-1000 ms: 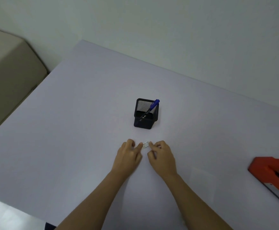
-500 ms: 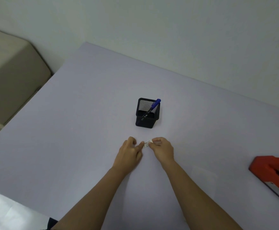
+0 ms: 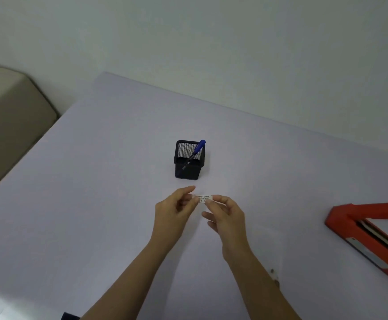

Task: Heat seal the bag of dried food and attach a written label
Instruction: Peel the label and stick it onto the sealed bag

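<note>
A small white label [image 3: 203, 198] with dark handwriting is held just above the table, stretched between both hands. My left hand [image 3: 173, 209] pinches its left end with thumb and fingertips. My right hand [image 3: 226, 215] pinches its right end. A red heat sealer [image 3: 373, 239] lies at the right edge of the view, partly cut off. A clear bag [image 3: 267, 257] lies flat on the table under my right forearm, faint and hard to make out.
A black mesh pen holder [image 3: 189, 161] with a blue pen [image 3: 196, 151] stands just beyond my hands. The pale lilac table [image 3: 84, 204] runs to a white wall at the back. A beige padded seat [image 3: 8, 125] sits off the left side.
Both hands have lifted the label off the table surface and now hold it raised between them, with the writing visible. The view has shifted slightly.
</note>
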